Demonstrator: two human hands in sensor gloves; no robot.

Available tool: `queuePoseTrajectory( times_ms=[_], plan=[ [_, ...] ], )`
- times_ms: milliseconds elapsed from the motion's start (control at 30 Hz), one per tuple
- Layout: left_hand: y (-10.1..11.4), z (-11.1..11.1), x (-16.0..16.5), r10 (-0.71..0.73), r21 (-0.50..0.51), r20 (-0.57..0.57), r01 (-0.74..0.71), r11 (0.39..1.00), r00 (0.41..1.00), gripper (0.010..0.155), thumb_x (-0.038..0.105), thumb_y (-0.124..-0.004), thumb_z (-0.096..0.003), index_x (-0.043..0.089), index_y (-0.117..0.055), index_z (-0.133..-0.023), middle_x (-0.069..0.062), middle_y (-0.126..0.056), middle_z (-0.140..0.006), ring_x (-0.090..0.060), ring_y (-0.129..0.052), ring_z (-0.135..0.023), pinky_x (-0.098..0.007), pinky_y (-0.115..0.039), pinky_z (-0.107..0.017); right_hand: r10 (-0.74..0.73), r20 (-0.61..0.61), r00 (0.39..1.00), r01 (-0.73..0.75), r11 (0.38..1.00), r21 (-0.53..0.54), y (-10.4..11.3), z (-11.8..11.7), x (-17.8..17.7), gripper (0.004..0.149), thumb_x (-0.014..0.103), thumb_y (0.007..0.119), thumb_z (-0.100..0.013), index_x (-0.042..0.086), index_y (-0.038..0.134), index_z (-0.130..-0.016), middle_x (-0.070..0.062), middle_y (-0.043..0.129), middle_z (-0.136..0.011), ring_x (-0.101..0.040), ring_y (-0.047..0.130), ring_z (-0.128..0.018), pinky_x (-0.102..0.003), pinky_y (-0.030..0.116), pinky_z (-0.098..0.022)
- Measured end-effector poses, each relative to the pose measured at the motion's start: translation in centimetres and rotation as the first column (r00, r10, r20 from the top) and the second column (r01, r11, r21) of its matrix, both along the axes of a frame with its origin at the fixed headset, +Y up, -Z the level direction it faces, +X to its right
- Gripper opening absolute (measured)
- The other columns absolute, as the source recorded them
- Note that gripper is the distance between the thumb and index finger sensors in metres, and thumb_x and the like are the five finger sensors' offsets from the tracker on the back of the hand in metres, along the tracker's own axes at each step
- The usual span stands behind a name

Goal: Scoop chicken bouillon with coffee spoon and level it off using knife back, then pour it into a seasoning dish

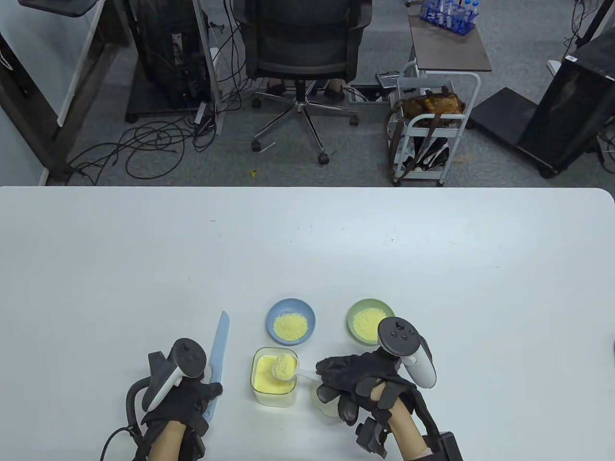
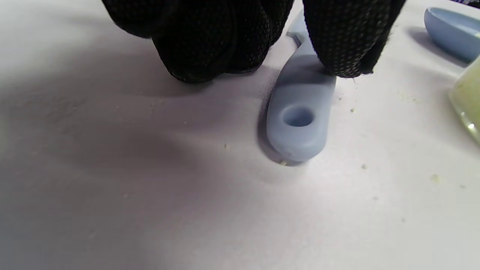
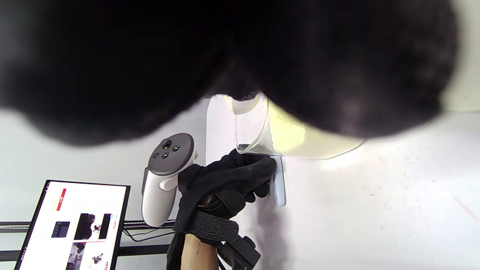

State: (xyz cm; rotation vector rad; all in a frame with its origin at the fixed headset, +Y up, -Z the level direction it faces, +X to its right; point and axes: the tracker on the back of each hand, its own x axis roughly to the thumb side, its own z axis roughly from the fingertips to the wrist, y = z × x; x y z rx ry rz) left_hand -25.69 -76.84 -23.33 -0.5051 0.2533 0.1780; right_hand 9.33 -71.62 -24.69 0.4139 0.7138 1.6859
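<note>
A clear square container (image 1: pixel 273 379) of yellow chicken bouillon stands near the table's front edge. My right hand (image 1: pixel 358 384) pinches the handle of a white coffee spoon (image 1: pixel 284 368), whose heaped bowl hangs over the container. The light blue knife (image 1: pixel 218 350) lies flat on the table to the container's left, blade pointing away. My left hand (image 1: pixel 190 396) grips its handle; in the left wrist view the thumb (image 2: pixel 345 45) presses the handle (image 2: pixel 300 120) and the curled fingers (image 2: pixel 210 45) sit beside it. A blue dish (image 1: pixel 291 321) and a green dish (image 1: pixel 370 321) hold bouillon.
A pale translucent round thing (image 1: pixel 326 406) lies partly under my right hand. Loose yellow crumbs (image 2: pixel 435 178) dot the table near the knife handle. The right wrist view is mostly filled by dark glove; a monitor (image 3: pixel 71 221) shows at its lower left.
</note>
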Motion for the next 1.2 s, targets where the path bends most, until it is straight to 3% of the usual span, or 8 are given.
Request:
queuePoseTrajectory(
  times_ms=[333,567,667,800,833,967,1200],
  plan=[
    [-0.3,0.2,1.3,0.000,0.072,0.046,-0.004,0.997,0.999,0.056,0.048,-0.089,-0.0401,0.006,-0.081,-0.077,-0.009,-0.096,-0.050,-0.022,-0.099,-0.033,-0.035,-0.078,-0.029,0.010,-0.002,1.000,-0.010,1.000,-0.004,-0.1,0.1,-0.1,0.039,0.017,0.072,-0.047,-0.009,0.062,-0.075,-0.027,0.091,-0.047,0.001,0.099,-0.006,-0.027,0.093,-0.004],
    [-0.4,0.1,1.4,0.107,0.016,0.085,-0.109,0.994,0.991,0.050,0.044,-0.089,-0.0418,0.007,-0.083,-0.075,-0.012,-0.097,-0.050,-0.024,-0.099,-0.033,-0.035,-0.078,-0.030,0.025,-0.007,1.000,-0.025,1.000,-0.009,-0.2,0.2,-0.4,0.039,0.017,0.072,-0.047,-0.009,0.062,-0.075,-0.027,0.090,-0.048,0.000,0.099,-0.006,-0.027,0.093,-0.004],
    [1.1,0.3,1.0,0.212,0.038,0.096,-0.217,0.976,0.972,0.049,0.044,-0.090,-0.0419,0.008,-0.085,-0.074,-0.012,-0.098,-0.050,-0.024,-0.099,-0.033,-0.035,-0.079,-0.030,0.022,-0.005,1.000,-0.022,1.000,-0.008,-0.2,0.2,-0.5,0.040,0.017,0.072,-0.047,-0.009,0.062,-0.075,-0.027,0.090,-0.048,0.000,0.099,-0.007,-0.027,0.093,-0.004],
    [4.0,1.2,0.4,0.525,0.095,0.180,-0.546,0.833,0.832,0.049,0.043,-0.091,-0.0424,0.007,-0.086,-0.074,-0.013,-0.098,-0.049,-0.025,-0.099,-0.033,-0.036,-0.078,-0.030,0.023,-0.004,1.000,-0.023,1.000,-0.011,-0.2,0.2,-0.5,0.040,0.017,0.072,-0.047,-0.009,0.062,-0.075,-0.027,0.090,-0.048,0.000,0.099,-0.007,-0.027,0.093,-0.004],
    [4.4,1.4,0.6,0.586,0.066,0.232,-0.614,0.787,0.776,0.049,0.043,-0.091,-0.0426,0.006,-0.086,-0.074,-0.013,-0.098,-0.049,-0.025,-0.099,-0.033,-0.036,-0.078,-0.030,0.021,-0.005,1.000,-0.021,1.000,-0.013,-0.2,0.2,-0.6,0.040,0.017,0.071,-0.047,-0.009,0.061,-0.075,-0.027,0.090,-0.048,0.000,0.099,-0.007,-0.027,0.093,-0.004],
    [4.6,1.6,2.4,0.680,-0.080,0.342,-0.701,0.709,0.648,0.048,0.043,-0.091,-0.0431,0.007,-0.086,-0.074,-0.013,-0.098,-0.050,-0.025,-0.099,-0.033,-0.035,-0.078,-0.030,0.020,-0.006,1.000,-0.020,1.000,-0.010,0.0,0.1,-0.9,0.040,0.017,0.071,-0.047,-0.009,0.061,-0.075,-0.027,0.090,-0.048,0.000,0.099,-0.007,-0.027,0.093,-0.004],
    [4.4,1.9,4.2,0.655,-0.113,0.382,-0.670,0.733,0.652,0.049,0.043,-0.091,-0.0431,0.006,-0.086,-0.074,-0.013,-0.098,-0.050,-0.025,-0.099,-0.033,-0.036,-0.078,-0.030,0.027,-0.013,1.000,-0.027,1.000,-0.009,0.0,0.2,-1.5,0.040,0.017,0.071,-0.047,-0.009,0.061,-0.075,-0.027,0.090,-0.049,0.000,0.099,-0.008,-0.028,0.093,-0.005]
  ],
)
